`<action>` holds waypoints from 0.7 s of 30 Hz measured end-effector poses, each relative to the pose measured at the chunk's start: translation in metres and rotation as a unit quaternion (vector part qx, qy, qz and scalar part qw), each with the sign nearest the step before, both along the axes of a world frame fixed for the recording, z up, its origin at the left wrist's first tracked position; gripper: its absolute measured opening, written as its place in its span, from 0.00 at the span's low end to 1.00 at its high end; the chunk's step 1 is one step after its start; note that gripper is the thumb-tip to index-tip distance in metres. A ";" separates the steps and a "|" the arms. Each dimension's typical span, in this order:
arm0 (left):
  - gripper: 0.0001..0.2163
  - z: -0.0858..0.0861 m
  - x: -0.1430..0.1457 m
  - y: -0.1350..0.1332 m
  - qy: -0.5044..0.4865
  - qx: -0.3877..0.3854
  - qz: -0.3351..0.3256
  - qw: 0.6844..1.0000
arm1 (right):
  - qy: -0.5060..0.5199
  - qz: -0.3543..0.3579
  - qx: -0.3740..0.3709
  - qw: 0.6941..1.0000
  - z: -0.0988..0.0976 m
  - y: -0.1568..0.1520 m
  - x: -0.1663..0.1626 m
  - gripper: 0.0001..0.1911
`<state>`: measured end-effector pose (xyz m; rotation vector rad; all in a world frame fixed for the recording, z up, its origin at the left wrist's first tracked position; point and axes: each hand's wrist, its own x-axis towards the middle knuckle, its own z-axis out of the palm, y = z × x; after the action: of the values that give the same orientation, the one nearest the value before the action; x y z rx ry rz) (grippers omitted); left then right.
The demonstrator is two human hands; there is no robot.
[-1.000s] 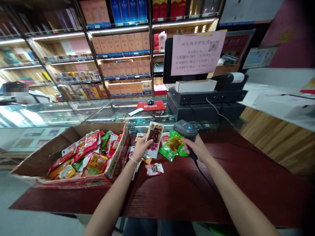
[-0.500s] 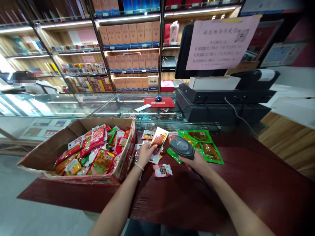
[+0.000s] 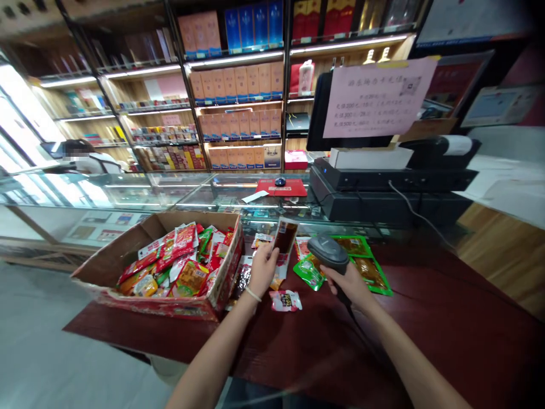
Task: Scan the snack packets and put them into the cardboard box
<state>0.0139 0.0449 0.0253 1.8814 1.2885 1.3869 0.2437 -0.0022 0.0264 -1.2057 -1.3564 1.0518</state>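
My left hand pinches a small snack packet, its dark brown side with a label facing me. In my right hand is a black barcode scanner, its head pointing left toward the packet and its cable trailing down. Under and around the hands lie more snack packets: a green one beside the scanner, a pink and white one nearer to me, and larger green-edged packs to the right. A silvery dark packet rests left of my left hand.
An open cardboard box full of snack packets stands at the left on the dark red table. Behind are a glass counter, a mouse, a monitor with a pink sign and a cash drawer. A person is at far left.
My left hand has turned the packet from its white and red-orange side to its dark brown, labelled side. The view has shifted, with the scene now lower and further right on the left side.
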 end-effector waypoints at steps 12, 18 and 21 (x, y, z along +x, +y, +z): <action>0.14 0.138 -0.181 -0.053 0.220 -0.001 0.091 0.971 | -0.011 0.017 0.037 0.999 0.029 -0.003 -0.012 0.22; 0.15 0.124 -0.243 -0.042 0.337 -0.109 0.059 0.933 | -0.019 0.044 0.039 0.998 0.030 0.002 -0.026 0.21; 0.15 0.121 -0.241 -0.039 0.326 -0.096 0.080 0.937 | 0.000 0.043 0.033 0.999 0.030 0.004 -0.029 0.19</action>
<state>-0.2270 0.0064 0.1463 2.2178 1.8408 0.6654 0.2149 0.0014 0.0566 -1.1068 -1.4440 1.0589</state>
